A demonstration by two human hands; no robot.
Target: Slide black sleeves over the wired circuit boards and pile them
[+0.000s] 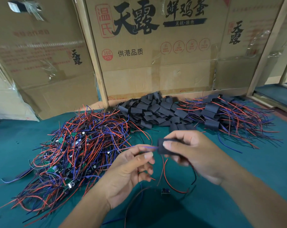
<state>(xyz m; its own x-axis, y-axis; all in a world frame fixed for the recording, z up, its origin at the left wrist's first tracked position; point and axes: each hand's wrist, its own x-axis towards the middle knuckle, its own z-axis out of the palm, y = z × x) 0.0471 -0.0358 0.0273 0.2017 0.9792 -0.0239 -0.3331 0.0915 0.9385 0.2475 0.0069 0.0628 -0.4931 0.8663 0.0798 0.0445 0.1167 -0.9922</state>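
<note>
Mid-frame above the green surface (238, 170): right hand (193, 155) grip pinching a black sleeve (164, 148), left hand (131, 170) grip pinching the blue wire (149, 147) entering it, loose sleeves (156, 111) at 12 o'clock, bare wired boards (70, 153) at 9 o'clock, finished pile (230, 116) at 2 o'clock.

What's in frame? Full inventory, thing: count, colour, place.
bare wired boards: one tangled pile, green boards with red, blue and black wires, left on the mat
empty sleeves: one pile, black, centre back
sleeved boards: one pile, black sleeves with red and blue wires, right back
loose component: one, dark, near centre, too small to identify
mat: one, teal, underneath everything
cardboard boxes: several, brown with printing, upright behind the piles
sleeve in hand: one, black, wires trailing below
left hand: pinches a blue wire
right hand: grips the sleeve in hand
</note>
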